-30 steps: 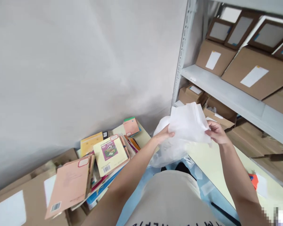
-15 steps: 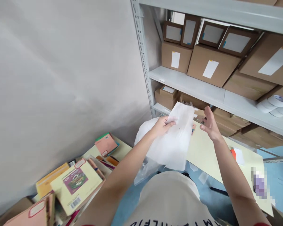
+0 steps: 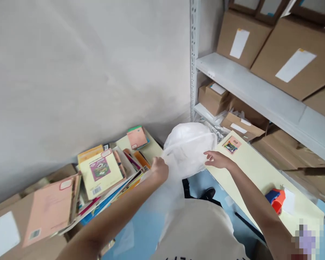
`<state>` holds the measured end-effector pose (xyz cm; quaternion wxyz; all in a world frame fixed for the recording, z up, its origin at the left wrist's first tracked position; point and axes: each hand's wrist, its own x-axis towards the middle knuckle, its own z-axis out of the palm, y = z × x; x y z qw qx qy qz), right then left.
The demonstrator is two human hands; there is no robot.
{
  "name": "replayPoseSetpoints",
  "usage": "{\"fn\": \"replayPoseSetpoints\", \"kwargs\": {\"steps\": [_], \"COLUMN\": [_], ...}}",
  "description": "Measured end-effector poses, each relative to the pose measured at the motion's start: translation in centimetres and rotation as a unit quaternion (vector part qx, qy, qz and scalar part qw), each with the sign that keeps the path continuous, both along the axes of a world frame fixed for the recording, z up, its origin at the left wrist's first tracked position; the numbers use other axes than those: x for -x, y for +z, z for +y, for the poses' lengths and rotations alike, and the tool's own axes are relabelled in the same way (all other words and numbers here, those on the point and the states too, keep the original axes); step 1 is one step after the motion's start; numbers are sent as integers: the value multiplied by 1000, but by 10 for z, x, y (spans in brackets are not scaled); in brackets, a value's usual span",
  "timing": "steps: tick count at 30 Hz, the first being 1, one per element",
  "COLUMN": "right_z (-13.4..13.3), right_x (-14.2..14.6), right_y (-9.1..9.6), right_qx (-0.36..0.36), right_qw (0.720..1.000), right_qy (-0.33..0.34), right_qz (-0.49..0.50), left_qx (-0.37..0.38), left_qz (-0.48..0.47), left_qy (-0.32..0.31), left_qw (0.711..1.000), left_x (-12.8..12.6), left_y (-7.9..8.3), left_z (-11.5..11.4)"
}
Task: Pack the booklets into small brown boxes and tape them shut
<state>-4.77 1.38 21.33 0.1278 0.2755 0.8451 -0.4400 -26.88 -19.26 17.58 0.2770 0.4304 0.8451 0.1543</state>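
My left hand (image 3: 159, 169) is closed on the edge of a thin translucent white plastic bag (image 3: 188, 151) that bulges at the corner of the pale yellow table (image 3: 257, 173). More of the film hangs down in front of my body. My right hand (image 3: 218, 159) hovers at the bag's right side, fingers spread and holding nothing, just above the table edge. A small book with a picture cover (image 3: 231, 145) lies on the table just past that hand.
A loose heap of books (image 3: 103, 175) lies at the left by the wall, with cardboard boxes (image 3: 13, 224) beside it. Metal shelving (image 3: 260, 97) at the right holds labelled cartons. A red and blue tape dispenser (image 3: 275, 198) sits on the table.
The white sheet held up in both hands has come down; the right hand let go and is spread open. The left hand lowered, gripping the bag. The view swung back down and left.
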Motion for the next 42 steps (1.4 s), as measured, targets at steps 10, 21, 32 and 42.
{"fn": "replayPoseSetpoints", "kwargs": {"steps": [10,21,32,42], "right_z": [-13,-19,5,4], "right_x": [154,161,131,128], "right_y": [-108,-178,-160,-114], "right_qx": [-172,-173,-219,-291], "right_qw": [947,914,899,916], "right_qy": [209,166,81,104], "right_qz": [-175,-326,-370,-258], "left_qx": [186,176,109,370], "left_qz": [65,-62,-133,-9], "left_qy": [-97,-80,-171,-121], "left_qw": [976,979,970,921], "left_x": [29,35,52,24], "left_y": [-25,-94,-49,-6], "left_z": [-12,19,18,17]}}
